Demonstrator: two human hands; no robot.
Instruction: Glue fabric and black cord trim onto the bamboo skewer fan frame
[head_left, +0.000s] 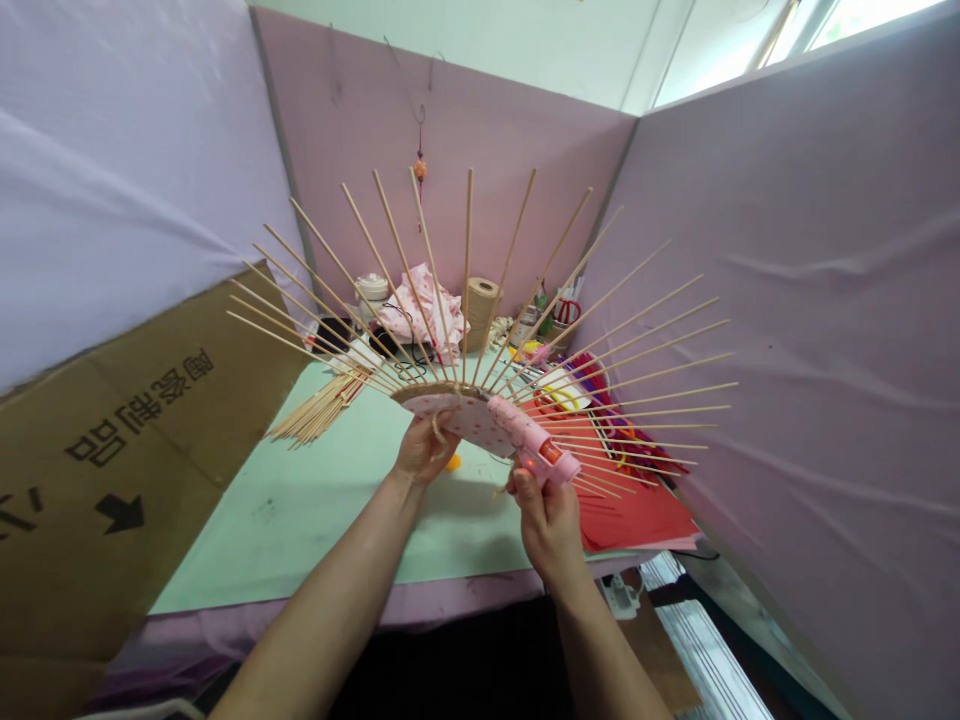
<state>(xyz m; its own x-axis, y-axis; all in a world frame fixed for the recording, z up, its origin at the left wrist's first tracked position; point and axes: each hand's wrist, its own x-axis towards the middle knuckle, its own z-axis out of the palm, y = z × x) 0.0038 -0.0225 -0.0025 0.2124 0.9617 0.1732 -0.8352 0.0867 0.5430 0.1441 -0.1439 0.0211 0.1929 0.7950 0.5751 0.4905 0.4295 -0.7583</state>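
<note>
Left hand had its fingers closed on the near edge of the round pink-dotted fabric disc, held up above the pale green tabletop. Thin straight wooden sticks fanned out from its rim. Right hand was wrapped round the grip of the pink plastic glue gun, barrel over disc's right side; tip contact: couldn't tell. Loose wooden stick bundle lay left, red flat sheets right.
</note>
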